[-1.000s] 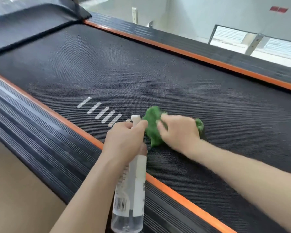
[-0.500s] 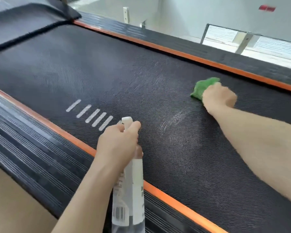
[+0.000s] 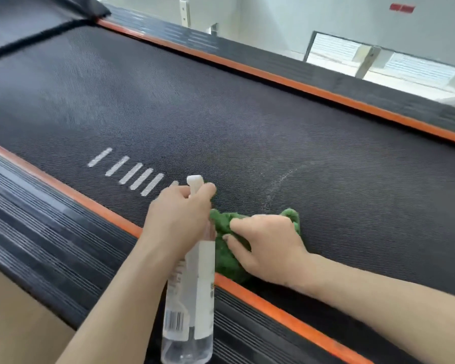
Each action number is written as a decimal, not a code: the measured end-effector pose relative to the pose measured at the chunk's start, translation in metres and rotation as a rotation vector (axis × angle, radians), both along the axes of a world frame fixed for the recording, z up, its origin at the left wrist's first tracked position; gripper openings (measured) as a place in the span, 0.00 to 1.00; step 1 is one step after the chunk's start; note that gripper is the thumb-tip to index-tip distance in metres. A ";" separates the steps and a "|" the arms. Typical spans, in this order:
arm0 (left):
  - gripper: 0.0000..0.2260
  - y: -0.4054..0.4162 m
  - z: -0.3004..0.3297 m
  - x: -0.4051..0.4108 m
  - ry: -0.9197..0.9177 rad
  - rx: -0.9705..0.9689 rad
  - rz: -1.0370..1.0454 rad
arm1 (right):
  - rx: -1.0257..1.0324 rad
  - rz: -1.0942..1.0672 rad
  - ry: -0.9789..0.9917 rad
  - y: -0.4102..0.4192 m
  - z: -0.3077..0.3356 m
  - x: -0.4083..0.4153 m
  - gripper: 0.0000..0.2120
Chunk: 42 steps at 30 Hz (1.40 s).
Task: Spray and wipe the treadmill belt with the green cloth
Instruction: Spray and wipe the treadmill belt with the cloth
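Clear plastic spray bottle hangs nearest, my left hand wrapped round its neck. Right hand at 3 o'clock presses the green cloth, soft, bunchy, best palmed flat, onto the treadmill belt by the near orange strip.

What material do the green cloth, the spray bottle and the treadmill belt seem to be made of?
Green cloth: a soft, fuzzy textile, perhaps microfibre; it bunches under the right hand.
Spray bottle: clear, glossy plastic by the look, with a white label and barcode; the left hand grips it.
Treadmill belt: matte black with a fine woven-looking texture, likely rubber or coated fabric.
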State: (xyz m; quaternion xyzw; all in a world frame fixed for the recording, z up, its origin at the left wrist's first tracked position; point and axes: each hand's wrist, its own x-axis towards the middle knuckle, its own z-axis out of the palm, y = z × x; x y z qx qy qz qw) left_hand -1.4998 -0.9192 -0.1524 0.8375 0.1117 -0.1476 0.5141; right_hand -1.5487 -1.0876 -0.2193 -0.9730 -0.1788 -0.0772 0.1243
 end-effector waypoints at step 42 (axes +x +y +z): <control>0.17 0.043 0.010 -0.003 -0.027 -0.122 0.121 | -0.034 0.194 -0.157 0.004 -0.011 0.018 0.14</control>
